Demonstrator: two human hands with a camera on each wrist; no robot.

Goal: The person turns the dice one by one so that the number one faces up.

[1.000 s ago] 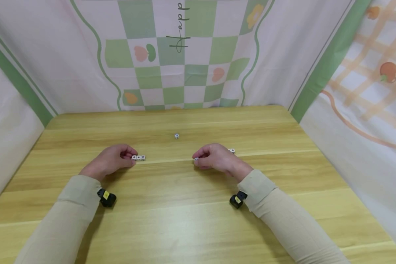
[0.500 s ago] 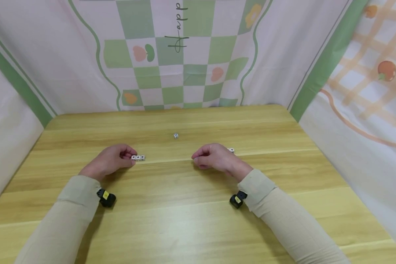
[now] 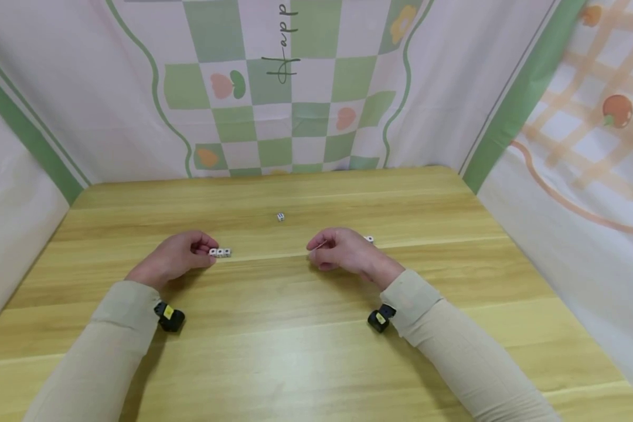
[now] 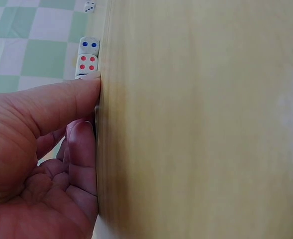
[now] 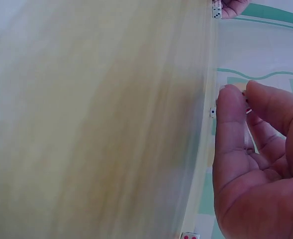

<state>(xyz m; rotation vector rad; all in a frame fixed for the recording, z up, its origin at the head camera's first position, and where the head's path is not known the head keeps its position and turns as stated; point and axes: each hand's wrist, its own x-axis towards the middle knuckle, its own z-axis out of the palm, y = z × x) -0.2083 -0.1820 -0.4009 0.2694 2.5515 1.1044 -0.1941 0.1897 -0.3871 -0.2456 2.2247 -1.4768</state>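
Three white dice [image 3: 220, 252] stand in a touching row on the wooden table. My left hand [image 3: 175, 257] holds the row's left end between thumb and fingers. In the left wrist view the thumb covers much of the nearest die, while a red-dotted die [image 4: 87, 63] and a blue-dotted die [image 4: 89, 45] show beyond it. To the right, my right hand [image 3: 343, 252] pinches a small die [image 5: 245, 93] between thumb and index finger, just above the table. Those fingertips hide most of it.
A single die [image 3: 281, 217] lies farther back, between the hands. Behind the right wrist, more white dice [image 3: 369, 240] are partly hidden. The table [image 3: 274, 328] reaches back to a patterned curtain [image 3: 274, 117].
The die in my right fingertips has turned: its dotted face showed a second ago, and now only a thin white edge shows. The left hand stays at the row.
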